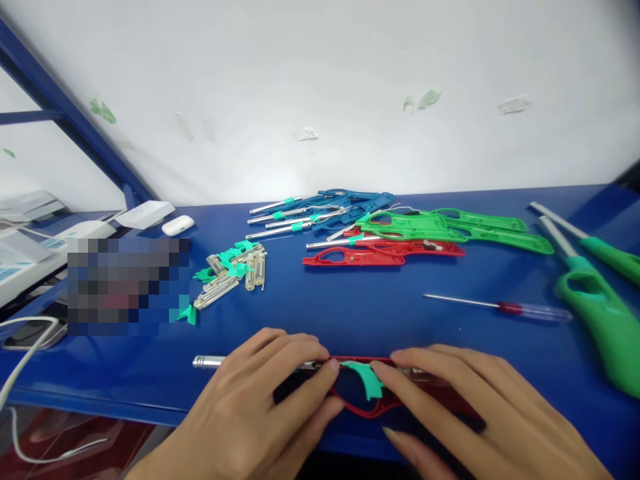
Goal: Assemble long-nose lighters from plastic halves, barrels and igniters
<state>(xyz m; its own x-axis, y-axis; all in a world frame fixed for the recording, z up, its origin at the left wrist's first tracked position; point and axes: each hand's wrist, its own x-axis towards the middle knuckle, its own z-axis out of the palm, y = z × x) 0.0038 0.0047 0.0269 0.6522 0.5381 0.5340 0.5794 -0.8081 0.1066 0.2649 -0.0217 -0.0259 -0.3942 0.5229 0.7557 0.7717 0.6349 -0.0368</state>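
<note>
A red lighter half-shell (367,413) lies near the blue table's front edge, its inside facing up. Its metal tube (207,361) sticks out to the left, and a mint-green trigger (366,380) sits at the finger loop. My left hand (255,393) grips the shell and tube left of the trigger, thumb and fingers on both sides. On the other side, my right hand (470,400) holds the handle part, with a fingertip against the trigger. My fingers hide much of the shell's inside.
Beyond my hands lie clear gas tanks (219,291) with mint triggers, a screwdriver (510,308), and blue (357,200), green (415,227) and red lighter shells (353,257). Assembled green lighters (600,320) are at right. A white cable (30,360) and a white earbud case (178,226) are at left.
</note>
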